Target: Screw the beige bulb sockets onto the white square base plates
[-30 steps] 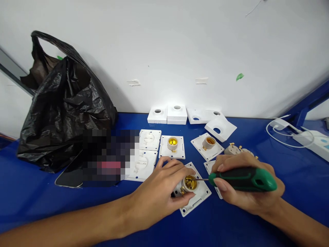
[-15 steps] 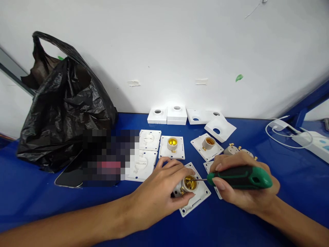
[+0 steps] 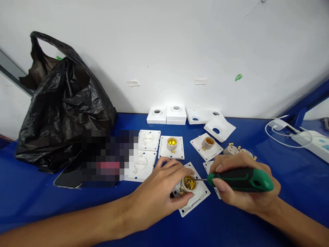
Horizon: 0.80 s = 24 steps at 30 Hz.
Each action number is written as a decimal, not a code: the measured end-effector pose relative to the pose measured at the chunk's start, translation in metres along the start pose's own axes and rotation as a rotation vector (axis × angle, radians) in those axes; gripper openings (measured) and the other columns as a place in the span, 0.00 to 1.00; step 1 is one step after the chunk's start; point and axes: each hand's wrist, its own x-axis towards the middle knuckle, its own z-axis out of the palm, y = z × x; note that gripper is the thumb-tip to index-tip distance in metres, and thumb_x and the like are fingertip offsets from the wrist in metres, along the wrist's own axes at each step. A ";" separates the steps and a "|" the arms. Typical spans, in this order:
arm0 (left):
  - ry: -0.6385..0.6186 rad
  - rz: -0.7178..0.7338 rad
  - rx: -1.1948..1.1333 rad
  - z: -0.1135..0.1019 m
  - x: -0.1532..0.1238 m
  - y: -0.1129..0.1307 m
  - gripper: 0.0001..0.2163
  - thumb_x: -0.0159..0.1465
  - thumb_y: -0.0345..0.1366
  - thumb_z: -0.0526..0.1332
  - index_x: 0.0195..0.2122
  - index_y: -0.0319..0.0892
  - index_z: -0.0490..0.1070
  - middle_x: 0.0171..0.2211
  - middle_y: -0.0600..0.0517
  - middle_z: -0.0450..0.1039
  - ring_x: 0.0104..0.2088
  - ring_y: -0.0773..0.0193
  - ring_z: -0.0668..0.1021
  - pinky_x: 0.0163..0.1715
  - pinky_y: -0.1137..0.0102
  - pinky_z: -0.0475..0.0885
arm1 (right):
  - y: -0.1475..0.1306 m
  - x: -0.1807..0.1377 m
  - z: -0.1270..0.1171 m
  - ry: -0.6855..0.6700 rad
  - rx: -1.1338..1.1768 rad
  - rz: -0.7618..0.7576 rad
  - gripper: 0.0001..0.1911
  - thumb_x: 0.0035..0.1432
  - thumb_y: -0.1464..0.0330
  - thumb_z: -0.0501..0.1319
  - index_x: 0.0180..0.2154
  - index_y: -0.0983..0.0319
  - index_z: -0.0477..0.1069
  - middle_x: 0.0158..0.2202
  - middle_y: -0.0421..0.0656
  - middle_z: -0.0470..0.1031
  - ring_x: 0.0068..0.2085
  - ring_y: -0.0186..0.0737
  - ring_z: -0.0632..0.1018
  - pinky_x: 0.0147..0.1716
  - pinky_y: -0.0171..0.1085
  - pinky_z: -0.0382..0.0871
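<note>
My left hand is closed around a brass-lined lamp socket that sits on a white square plate on the blue table. My right hand grips a green-and-black screwdriver. Its thin shaft points left and its tip reaches into the socket's brass throat. The plate lies tilted, one corner toward me.
Several more white plates, sockets and covers lie behind my hands. A black plastic bag stands at the left, with a phone by a blurred patch. A white power strip and cable lie at the right.
Almost nothing differs. The screwdriver handle has shifted slightly in my right hand; both hands stay on the same socket.
</note>
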 end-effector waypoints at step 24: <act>0.002 -0.010 0.003 -0.002 0.001 0.002 0.19 0.65 0.30 0.74 0.54 0.46 0.72 0.45 0.55 0.78 0.48 0.58 0.79 0.58 0.60 0.60 | 0.001 0.000 -0.001 0.035 -0.038 -0.009 0.09 0.60 0.74 0.69 0.39 0.58 0.72 0.24 0.36 0.75 0.21 0.38 0.80 0.21 0.37 0.78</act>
